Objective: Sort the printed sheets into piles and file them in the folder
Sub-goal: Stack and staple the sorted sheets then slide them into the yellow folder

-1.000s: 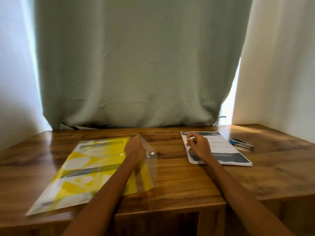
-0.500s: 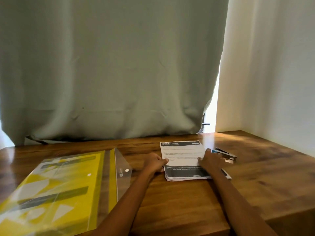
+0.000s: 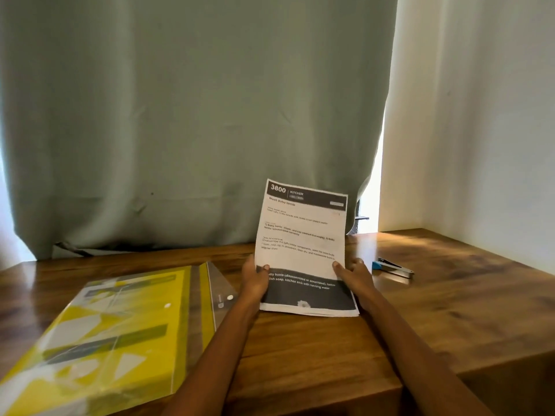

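While the tabletop [image 3: 435, 310] carries everything, I take the yellow folder [image 3: 99, 340] as my landmark: it lies flat, long axis running away from me, flap edge toward the printed sheets [image 3: 303, 250]. The sheets stand just right of it, tilted up, bottom edge on the wood, header topmost, long axis near vertical. My left hand [image 3: 255, 280] is nearer the folder. Both it and my right hand [image 3: 353, 273] pinch the sheets' side edges, thumbs in front.

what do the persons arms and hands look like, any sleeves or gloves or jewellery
Both forearms are bare up to the frame edge, with no sleeves in view. The left hand and right hand wear no gloves, and no rings, watch or bracelets show. Fingernails look short and unpainted.
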